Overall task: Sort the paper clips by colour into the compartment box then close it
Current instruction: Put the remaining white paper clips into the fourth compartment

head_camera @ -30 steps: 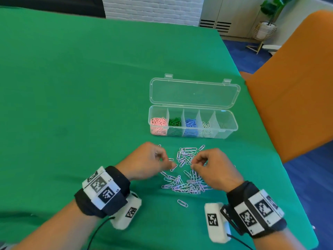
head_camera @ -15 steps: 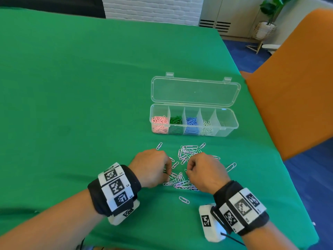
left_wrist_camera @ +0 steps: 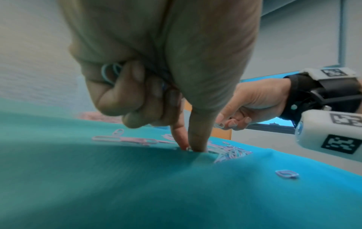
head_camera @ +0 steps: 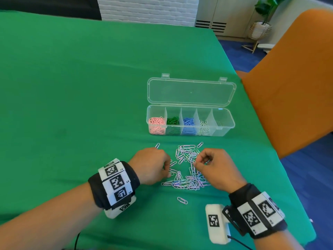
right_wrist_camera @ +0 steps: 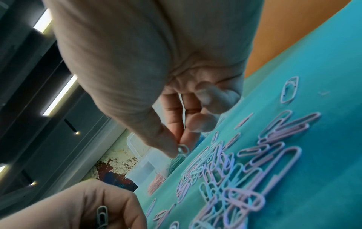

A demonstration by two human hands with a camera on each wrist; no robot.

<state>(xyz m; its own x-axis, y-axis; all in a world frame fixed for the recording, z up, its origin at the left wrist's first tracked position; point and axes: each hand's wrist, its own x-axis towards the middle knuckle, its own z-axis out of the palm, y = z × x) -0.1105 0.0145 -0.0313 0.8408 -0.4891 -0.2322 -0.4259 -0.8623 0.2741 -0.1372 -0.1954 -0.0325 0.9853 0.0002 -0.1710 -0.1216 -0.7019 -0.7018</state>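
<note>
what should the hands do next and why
Probably lift the right hand to the box. Its thumb and forefinger pinch a pale blue clip above the loose pile, and the left hand already holds clips, so carrying them over seems due.

Bright, even daylight in the head view; both wrist views are blurred, teal-tinted and bowed at the edges.

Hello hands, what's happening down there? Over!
Left hand holds clips, fingers on pile. Right hand pinches one clip. Box open, last slot empty. Nothing blocking.
</note>
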